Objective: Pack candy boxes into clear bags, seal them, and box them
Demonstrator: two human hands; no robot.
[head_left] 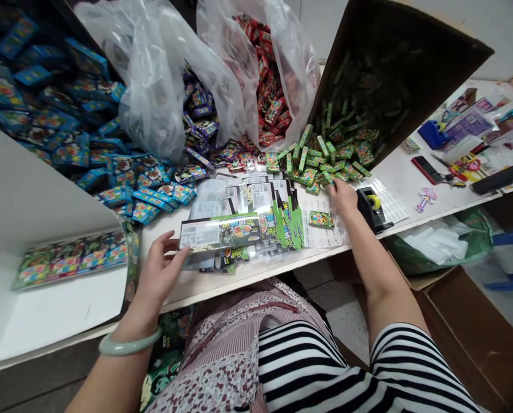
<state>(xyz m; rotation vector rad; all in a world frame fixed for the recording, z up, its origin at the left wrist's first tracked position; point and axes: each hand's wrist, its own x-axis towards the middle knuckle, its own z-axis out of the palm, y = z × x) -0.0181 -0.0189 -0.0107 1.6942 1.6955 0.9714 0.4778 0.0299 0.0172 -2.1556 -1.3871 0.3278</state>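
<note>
My left hand pinches the left end of a clear printed plastic bag with a black and green header. The bag lies over a fanned pile of similar bags. My right hand reaches to the near edge of a heap of small green boxes. Its fingers close on a small green box, partly hidden by the fingertips. One more green box lies by itself on a white printed sheet, left of my right forearm.
Blue boxes spill out at left. Plastic bags hold purple boxes and red boxes. A black tape dispenser stands beside my right forearm. Farther right lie a red-and-black phone and scissors. A filled display pack sits at left.
</note>
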